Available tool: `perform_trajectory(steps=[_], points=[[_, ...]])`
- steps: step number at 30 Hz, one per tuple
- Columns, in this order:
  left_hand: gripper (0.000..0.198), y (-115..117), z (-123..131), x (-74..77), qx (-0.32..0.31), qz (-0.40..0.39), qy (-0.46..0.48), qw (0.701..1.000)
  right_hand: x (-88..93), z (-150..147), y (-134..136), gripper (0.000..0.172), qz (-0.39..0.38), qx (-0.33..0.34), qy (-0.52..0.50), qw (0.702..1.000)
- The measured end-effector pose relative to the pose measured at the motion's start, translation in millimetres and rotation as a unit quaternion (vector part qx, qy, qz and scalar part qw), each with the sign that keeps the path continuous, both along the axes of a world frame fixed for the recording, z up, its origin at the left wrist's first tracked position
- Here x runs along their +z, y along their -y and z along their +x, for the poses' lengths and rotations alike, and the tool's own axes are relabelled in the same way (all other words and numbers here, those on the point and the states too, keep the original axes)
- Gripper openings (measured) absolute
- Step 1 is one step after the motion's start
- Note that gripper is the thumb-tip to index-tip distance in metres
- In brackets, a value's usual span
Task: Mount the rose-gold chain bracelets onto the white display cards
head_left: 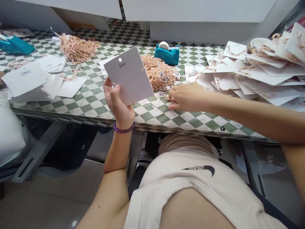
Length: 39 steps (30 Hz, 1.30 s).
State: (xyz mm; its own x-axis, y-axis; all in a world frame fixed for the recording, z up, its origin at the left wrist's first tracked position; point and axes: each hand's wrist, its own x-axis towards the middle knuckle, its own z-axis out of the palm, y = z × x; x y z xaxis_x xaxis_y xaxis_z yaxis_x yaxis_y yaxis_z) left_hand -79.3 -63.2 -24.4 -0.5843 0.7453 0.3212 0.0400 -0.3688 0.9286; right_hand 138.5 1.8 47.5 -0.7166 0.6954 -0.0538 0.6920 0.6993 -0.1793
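Note:
A blank white jewelry card (pixel 133 78), with a round hole and small lettering near its top, is held tilted above the table in my left hand (pixel 116 98), thumb across its front. My right hand (pixel 184 97) is low over the tabletop, its fingers curled onto a gold-coloured chain (pixel 167 99) with a small white barcode tag (pixel 161 94) beside it. Just behind lies a heap of rose-gold chains (pixel 160 74), partly hidden by the card. Fingertips of my right hand are partly out of sight.
A teal tape dispenser (pixel 168 54) stands behind the heap. Many white cards carrying chains (pixel 259 71) are piled at right. At left are another chain bundle (pixel 77 47), loose cards (pixel 26 78) and a second teal dispenser (pixel 17 44). The table's front edge (pixel 190 128) faces me.

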Motion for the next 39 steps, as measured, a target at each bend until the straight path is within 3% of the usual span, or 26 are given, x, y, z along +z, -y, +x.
perform_trajectory(steps=[4,6,8,10,13,15,17,21,24,26,29,31,33,36,37,39], points=[[0.059,1,4,3.5,0.018,-0.033,-0.029,0.999,-13.5,14,20,0.017,0.020,-0.015,0.062,0.998],[0.061,1,5,4.6,0.015,-0.045,-0.047,0.998,-7.7,23,19,0.016,-0.010,-0.040,-0.015,0.999],[0.062,1,5,3.9,0.020,-0.043,-0.044,0.998,5.1,30,16,0.017,-0.083,-0.104,-0.139,0.981],[0.064,-1,4,1.5,0.023,-0.036,-0.038,0.998,20.6,36,13,0.025,-0.186,-0.173,-0.278,0.926],[0.067,-4,1,-3.3,0.014,-0.031,-0.073,0.997,39.8,44,10,0.032,-0.295,-0.200,-0.435,0.827],[0.067,-6,0,-4.8,0.008,-0.042,-0.120,0.992,48.6,48,9,0.033,-0.327,-0.192,-0.486,0.788],[0.066,-5,1,-3.4,0.009,-0.050,-0.137,0.989,56.9,49,10,0.033,-0.349,-0.189,-0.500,0.770],[0.063,-1,8,4.0,0.003,-0.035,-0.072,0.997,78.3,48,13,0.048,-0.371,-0.216,-0.462,0.776],[0.053,-1,12,5.5,-0.011,-0.002,-0.050,0.999,95.5,51,17,0.056,-0.346,-0.228,-0.446,0.793],[0.046,-5,12,3.0,-0.036,0.034,-0.030,0.998,105.2,57,18,0.050,-0.296,-0.215,-0.442,0.819],[0.044,-10,13,-2.0,-0.089,0.089,-0.013,0.992,117.1,69,15,0.028,-0.223,-0.149,-0.392,0.880],[0.046,-10,15,-3.5,-0.127,0.112,-0.018,0.985,124.2,76,9,0.025,-0.196,-0.156,-0.352,0.902],[0.045,-5,21,-2.5,-0.162,0.109,-0.023,0.980,130.6,81,0,0.027,-0.210,-0.212,-0.361,0.883],[0.040,10,32,1.5,-0.202,0.089,-0.016,0.975,138.3,84,-14,0.030,-0.291,-0.283,-0.416,0.814],[0.039,15,35,2.8,-0.211,0.083,-0.013,0.974,140.3,85,-18,0.029,-0.300,-0.281,-0.412,0.813],[0.039,25,41,4.7,-0.221,0.080,-0.010,0.972,143.5,86,-23,0.033,-0.254,-0.236,-0.357,0.867]])
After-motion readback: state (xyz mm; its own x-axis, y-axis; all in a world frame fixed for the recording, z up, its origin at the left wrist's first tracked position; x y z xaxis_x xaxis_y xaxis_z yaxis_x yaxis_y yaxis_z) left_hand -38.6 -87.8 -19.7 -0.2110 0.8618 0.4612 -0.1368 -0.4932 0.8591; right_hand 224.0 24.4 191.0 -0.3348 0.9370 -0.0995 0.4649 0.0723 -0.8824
